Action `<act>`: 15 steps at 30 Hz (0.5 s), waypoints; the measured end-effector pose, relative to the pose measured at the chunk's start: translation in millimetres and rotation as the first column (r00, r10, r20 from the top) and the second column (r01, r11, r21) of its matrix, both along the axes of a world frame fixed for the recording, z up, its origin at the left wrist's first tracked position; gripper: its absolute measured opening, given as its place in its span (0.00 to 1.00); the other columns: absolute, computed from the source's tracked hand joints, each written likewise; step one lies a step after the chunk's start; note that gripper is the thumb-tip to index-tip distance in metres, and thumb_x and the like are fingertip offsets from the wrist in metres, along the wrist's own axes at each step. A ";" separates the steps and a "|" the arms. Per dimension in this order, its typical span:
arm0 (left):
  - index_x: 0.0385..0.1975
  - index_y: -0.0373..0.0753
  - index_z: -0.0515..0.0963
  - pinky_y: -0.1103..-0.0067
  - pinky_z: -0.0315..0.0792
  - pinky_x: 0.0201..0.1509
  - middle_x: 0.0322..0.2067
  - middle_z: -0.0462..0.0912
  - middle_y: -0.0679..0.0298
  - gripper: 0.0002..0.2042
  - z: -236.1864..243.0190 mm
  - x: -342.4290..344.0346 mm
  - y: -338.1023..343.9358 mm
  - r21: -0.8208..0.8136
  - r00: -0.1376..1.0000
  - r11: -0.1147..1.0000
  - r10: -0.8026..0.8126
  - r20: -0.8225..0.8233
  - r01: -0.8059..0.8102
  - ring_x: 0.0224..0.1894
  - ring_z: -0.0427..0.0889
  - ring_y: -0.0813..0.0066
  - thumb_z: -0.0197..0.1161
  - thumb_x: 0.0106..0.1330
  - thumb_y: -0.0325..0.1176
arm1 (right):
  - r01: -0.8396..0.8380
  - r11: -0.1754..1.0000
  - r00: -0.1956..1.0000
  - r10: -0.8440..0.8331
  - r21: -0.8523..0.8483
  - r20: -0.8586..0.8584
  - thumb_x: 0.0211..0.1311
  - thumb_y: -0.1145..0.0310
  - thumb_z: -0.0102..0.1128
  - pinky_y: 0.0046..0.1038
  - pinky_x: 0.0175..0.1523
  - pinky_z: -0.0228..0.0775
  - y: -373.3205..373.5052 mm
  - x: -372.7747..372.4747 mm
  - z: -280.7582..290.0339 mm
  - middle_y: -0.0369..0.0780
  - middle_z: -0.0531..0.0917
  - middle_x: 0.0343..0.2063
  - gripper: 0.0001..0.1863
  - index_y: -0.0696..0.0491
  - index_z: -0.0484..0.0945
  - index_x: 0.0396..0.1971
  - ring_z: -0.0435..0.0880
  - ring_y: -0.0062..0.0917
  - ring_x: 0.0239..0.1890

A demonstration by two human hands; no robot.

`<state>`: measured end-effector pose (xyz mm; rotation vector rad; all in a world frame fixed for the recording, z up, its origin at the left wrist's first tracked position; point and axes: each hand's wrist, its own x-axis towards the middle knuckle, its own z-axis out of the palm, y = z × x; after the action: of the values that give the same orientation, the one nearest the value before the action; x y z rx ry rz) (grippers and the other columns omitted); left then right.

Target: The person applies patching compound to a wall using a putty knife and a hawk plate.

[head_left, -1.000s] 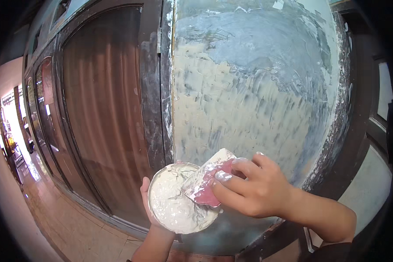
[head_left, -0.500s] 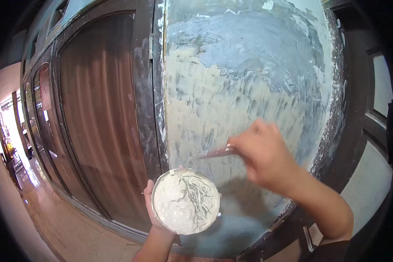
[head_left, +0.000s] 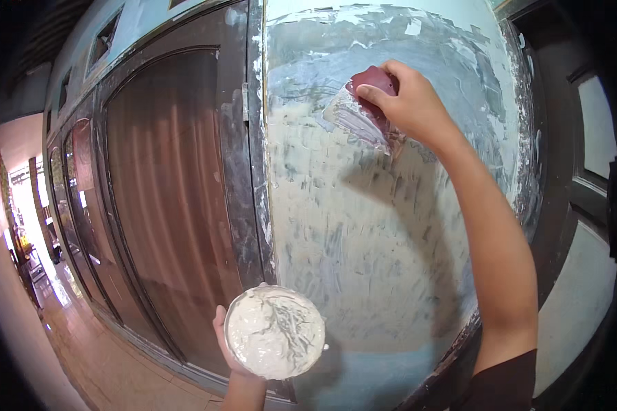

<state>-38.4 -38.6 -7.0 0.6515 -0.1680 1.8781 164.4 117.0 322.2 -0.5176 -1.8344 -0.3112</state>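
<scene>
Right hand: I grip the scraper (its face smeared white), far, at the streaked wall | Left hand: I hold the paste tub, near, left of the scraper.

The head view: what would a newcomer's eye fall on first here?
Probably the dark-red scraper, smeared with pale paste and held by the right hand before the upper middle of the patchy cream and grey-blue wall. Next, the round tub of creamy white paste in the left hand at lower centre. Left of the wall, the tall dark-framed panel with its brown folds also stands out.
</scene>
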 end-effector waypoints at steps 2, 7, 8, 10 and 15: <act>0.63 0.27 0.69 0.54 0.67 0.69 0.62 0.75 0.48 0.39 -3.5 -7.9 -4.3 0.048 0.999 0.999 0.007 0.053 -0.010 0.63 0.74 0.49 0.40 0.73 0.62 | 0.077 0.997 0.997 -0.077 0.032 -0.011 0.59 0.48 0.69 0.45 0.59 0.67 13.4 -10.9 4.5 0.46 0.87 0.44 0.27 0.53 0.81 0.50 0.81 0.40 0.50; 0.64 0.28 0.69 0.56 0.70 0.67 0.61 0.76 0.48 0.39 -7.3 -26.3 -16.5 -0.050 0.981 0.980 0.194 0.025 -0.192 0.61 0.76 0.51 0.41 0.72 0.63 | 0.157 0.987 0.987 -0.158 -0.022 -0.041 0.58 0.45 0.69 0.51 0.60 0.57 38.2 -27.0 4.9 0.44 0.87 0.44 0.28 0.49 0.81 0.51 0.70 0.43 0.59; 0.64 0.28 0.69 0.56 0.69 0.67 0.61 0.76 0.48 0.39 -7.8 -29.7 -18.0 -0.050 0.977 0.977 0.210 0.047 -0.208 0.62 0.75 0.51 0.41 0.72 0.63 | 0.207 0.978 0.977 -0.207 -0.009 -0.052 0.58 0.44 0.69 0.50 0.60 0.56 39.8 -30.1 5.0 0.44 0.86 0.44 0.28 0.49 0.81 0.51 0.70 0.43 0.59; 0.64 0.28 0.69 0.56 0.68 0.68 0.61 0.75 0.49 0.39 -13.0 -37.8 -19.4 -0.048 0.964 0.964 0.264 0.033 -0.262 0.63 0.74 0.51 0.42 0.72 0.62 | 0.212 0.977 0.977 -0.213 -0.029 -0.033 0.58 0.44 0.69 0.50 0.59 0.55 40.6 -33.9 7.6 0.44 0.86 0.46 0.29 0.49 0.81 0.52 0.69 0.43 0.59; 0.63 0.26 0.69 0.55 0.71 0.66 0.59 0.78 0.46 0.38 -11.4 -42.4 -18.9 -0.089 0.946 0.953 0.298 0.126 -0.288 0.60 0.78 0.50 0.44 0.73 0.61 | 0.253 0.967 0.967 -0.253 -0.024 -0.010 0.61 0.46 0.68 0.50 0.60 0.54 39.5 -48.2 14.2 0.43 0.87 0.45 0.28 0.51 0.80 0.53 0.69 0.42 0.60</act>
<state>-80.8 -57.5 -18.3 0.5197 -0.0975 2.2082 116.1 156.4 336.4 -0.7708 -1.7626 -0.4584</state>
